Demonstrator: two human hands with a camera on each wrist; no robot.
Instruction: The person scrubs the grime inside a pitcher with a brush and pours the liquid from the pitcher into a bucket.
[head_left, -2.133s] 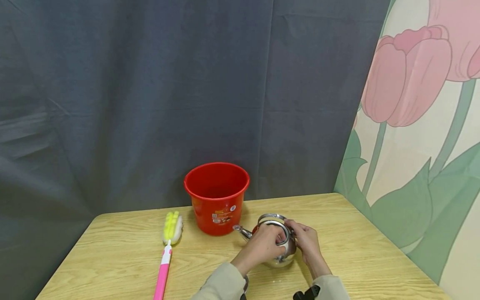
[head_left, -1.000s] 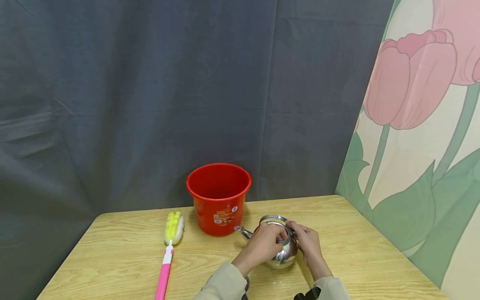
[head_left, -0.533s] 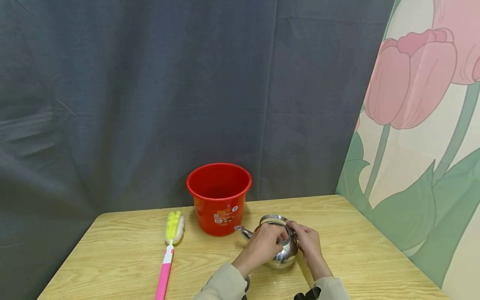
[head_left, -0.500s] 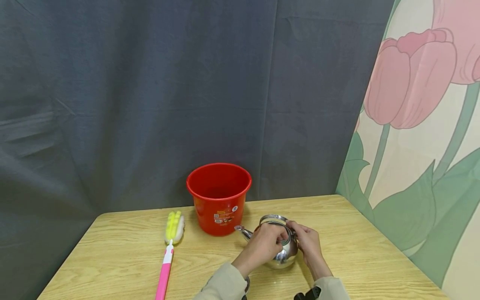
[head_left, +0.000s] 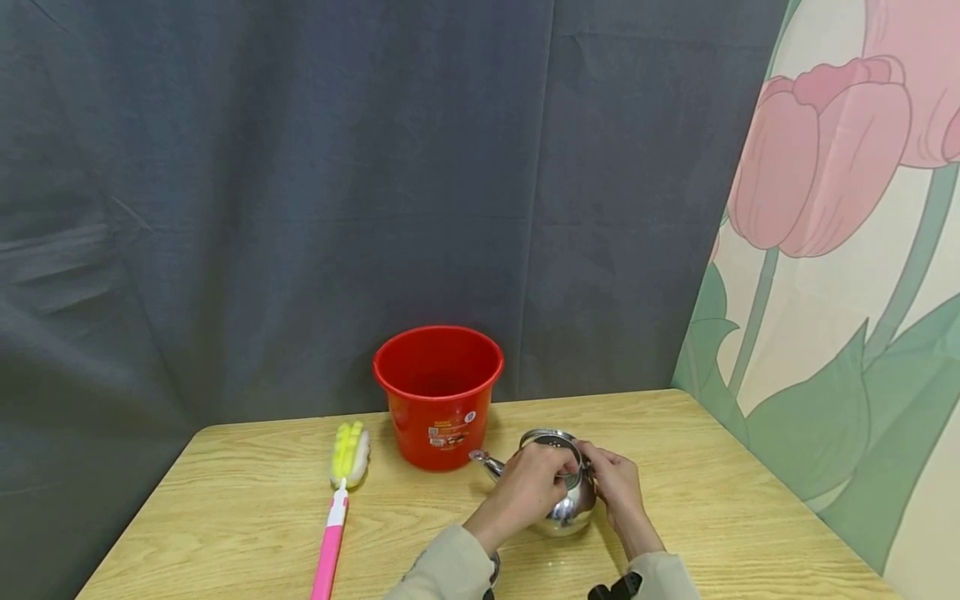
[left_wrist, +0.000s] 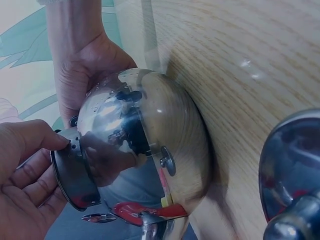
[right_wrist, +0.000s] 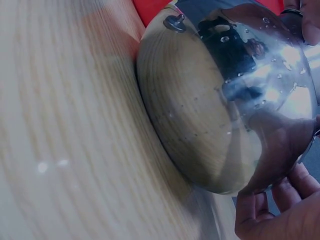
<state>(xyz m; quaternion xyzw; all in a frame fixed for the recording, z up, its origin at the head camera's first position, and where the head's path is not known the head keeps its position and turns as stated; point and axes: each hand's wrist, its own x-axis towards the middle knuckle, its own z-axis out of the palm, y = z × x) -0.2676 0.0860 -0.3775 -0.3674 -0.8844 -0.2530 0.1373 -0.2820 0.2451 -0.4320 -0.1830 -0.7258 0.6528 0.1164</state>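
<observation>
A shiny steel teapot point(head_left: 566, 508) stands on the wooden table, its spout point(head_left: 487, 464) pointing left toward the bucket. My left hand point(head_left: 528, 487) is over the teapot's mouth. In the left wrist view its thumb and fingers pinch a dark metal strainer point(left_wrist: 75, 175) with small holes, which sticks partly out of the mouth. My right hand point(head_left: 617, 492) holds the teapot on its right side, near the handle point(head_left: 551, 435). Fingers of that right hand point(right_wrist: 280, 212) lie against the round body in the right wrist view. Water drops dot the steel there.
A red bucket point(head_left: 438, 425) stands at the back, just beyond the spout. Left of it lies a brush point(head_left: 337, 517) with a yellow and white head and a pink handle. A steel lid point(left_wrist: 295, 160) with a knob rests on the table near my left forearm.
The left hand's fingers have risen slightly at the teapot's mouth. The right hand keeps its hold, and the teapot stays in place.
</observation>
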